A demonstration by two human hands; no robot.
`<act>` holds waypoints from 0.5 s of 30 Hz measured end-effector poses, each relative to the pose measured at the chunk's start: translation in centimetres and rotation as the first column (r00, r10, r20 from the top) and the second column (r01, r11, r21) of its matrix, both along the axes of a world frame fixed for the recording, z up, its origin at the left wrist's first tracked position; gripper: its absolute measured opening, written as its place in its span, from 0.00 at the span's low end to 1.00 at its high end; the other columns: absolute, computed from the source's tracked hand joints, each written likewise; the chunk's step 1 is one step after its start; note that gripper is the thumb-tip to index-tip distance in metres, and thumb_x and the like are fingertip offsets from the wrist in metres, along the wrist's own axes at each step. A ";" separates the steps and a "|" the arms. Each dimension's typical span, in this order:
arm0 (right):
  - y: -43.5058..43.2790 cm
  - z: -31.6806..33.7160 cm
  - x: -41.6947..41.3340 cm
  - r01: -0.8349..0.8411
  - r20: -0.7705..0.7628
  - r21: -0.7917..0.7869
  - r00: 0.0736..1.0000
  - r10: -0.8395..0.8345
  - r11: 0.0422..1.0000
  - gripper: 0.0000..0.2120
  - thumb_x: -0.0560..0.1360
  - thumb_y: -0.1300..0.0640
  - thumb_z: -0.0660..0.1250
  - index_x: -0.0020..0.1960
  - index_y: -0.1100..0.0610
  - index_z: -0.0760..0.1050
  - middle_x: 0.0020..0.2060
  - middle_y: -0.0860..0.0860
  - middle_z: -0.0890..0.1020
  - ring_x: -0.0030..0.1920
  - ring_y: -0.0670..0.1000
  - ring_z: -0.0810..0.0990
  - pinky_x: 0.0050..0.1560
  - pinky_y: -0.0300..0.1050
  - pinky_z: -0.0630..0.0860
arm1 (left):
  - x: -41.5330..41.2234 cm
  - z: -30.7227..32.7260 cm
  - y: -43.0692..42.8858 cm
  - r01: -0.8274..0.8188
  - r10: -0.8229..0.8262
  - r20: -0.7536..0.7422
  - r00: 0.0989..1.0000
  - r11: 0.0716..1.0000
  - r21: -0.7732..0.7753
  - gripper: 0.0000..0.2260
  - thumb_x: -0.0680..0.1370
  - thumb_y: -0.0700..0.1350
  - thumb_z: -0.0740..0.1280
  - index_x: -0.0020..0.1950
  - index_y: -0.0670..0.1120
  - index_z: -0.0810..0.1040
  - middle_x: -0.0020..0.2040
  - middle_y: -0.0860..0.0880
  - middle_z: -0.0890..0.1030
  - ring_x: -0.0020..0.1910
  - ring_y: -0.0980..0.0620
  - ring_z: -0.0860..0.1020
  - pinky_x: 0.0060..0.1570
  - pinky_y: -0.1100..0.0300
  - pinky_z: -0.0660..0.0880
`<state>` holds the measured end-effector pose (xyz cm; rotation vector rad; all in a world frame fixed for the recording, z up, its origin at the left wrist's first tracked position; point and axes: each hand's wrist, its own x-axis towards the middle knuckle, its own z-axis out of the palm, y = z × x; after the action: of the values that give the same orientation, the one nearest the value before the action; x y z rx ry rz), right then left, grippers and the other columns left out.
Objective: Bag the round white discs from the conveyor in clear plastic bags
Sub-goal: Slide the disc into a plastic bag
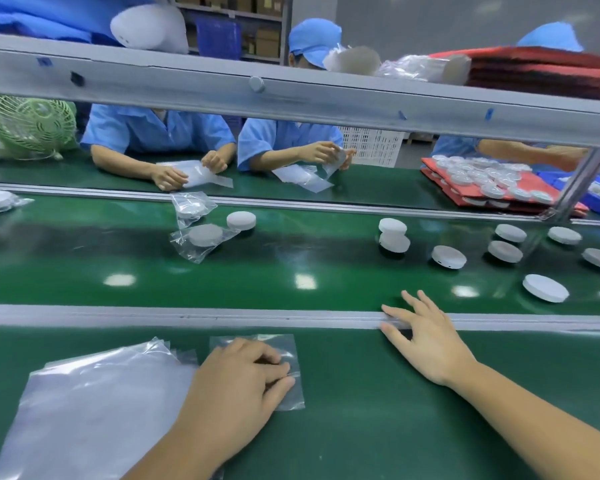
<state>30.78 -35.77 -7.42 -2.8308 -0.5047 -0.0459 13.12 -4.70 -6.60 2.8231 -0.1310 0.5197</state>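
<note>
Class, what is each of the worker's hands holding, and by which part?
The left hand pinches a small clear plastic bag near its right edge; the right hand, fingers spread, holds nothing.

green fan (32, 124), white crate (374, 147), perhaps cardboard boxes (267, 41) behind
</note>
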 end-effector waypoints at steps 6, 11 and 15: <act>0.0 0.1 0.1 -0.001 -0.012 0.022 1.000 0.001 1.000 0.28 0.79 0.30 0.53 0.75 0.36 0.68 0.82 0.46 0.57 0.82 0.47 0.45 0.81 0.52 0.48 | -0.2 -0.7 0.2 0.036 -0.033 0.079 0.996 0.999 -0.037 0.13 0.75 0.65 0.62 0.49 0.66 0.85 0.47 0.68 0.78 0.50 0.61 0.77 0.47 0.58 0.76; 0.1 0.2 0.0 0.027 0.003 0.071 1.000 -0.027 0.997 0.24 0.80 0.33 0.58 0.73 0.39 0.72 0.80 0.46 0.63 0.82 0.48 0.51 0.81 0.50 0.50 | -0.1 -0.3 -0.2 0.035 -0.031 0.068 0.997 0.998 -0.058 0.06 0.75 0.62 0.69 0.47 0.66 0.85 0.46 0.68 0.78 0.49 0.62 0.76 0.48 0.60 0.75; 0.0 0.1 -0.1 0.040 0.033 0.101 0.999 -0.044 0.994 0.21 0.80 0.36 0.61 0.70 0.41 0.75 0.78 0.45 0.68 0.81 0.48 0.55 0.80 0.48 0.53 | -0.3 0.1 -0.9 0.020 -0.019 0.046 0.999 0.999 -0.031 0.03 0.71 0.56 0.77 0.43 0.62 0.86 0.43 0.66 0.80 0.45 0.61 0.79 0.42 0.62 0.77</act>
<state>30.71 -35.78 -7.35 -2.7461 -0.4376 -0.1258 12.86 -5.60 -6.55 2.7777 -0.1574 0.5773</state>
